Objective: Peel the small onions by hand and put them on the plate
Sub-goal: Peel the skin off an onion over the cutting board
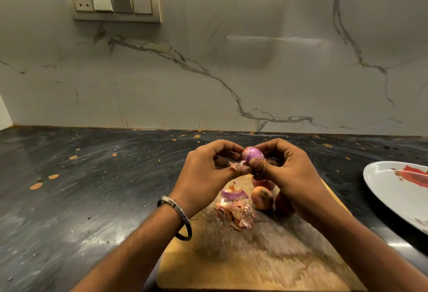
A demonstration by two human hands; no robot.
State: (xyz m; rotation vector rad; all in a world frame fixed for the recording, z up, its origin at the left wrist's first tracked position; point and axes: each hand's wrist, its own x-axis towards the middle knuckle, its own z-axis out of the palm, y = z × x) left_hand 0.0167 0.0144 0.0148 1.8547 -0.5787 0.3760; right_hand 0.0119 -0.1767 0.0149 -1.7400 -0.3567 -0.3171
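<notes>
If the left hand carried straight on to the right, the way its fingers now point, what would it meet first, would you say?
The onion, and just behind it the right hand that grips it. The left hand already pinches a strip of skin there, so hardly any gap remains, though depth is uncertain.

The metal bangle (pixel 179 215) on the left wrist bears engraved lettering. Only fragments resolve: "M S" and "RAM". The remaining characters are illegible.

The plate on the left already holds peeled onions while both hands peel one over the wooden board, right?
Not quite: the head view shows the plate on the right, and no onions show on its visible part. Both hands, left and right, do peel an onion over the wooden board.
</notes>
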